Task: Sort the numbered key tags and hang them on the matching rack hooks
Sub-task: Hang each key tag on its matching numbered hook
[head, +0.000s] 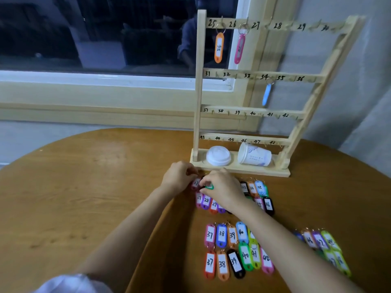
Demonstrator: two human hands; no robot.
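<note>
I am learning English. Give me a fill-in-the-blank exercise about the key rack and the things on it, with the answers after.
The orange tag on the wooden rack bears the number ____.
The blue tag hangs from the bar that starts with ____.
The paper cup on the rack's base lies on its ____.
Answers: 25; 31; side

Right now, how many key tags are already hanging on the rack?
3: an orange tag under 25 and a pink tag under 26 on the top rail, and a light blue tag on the second rail near 34 and 35. No others show.
</note>
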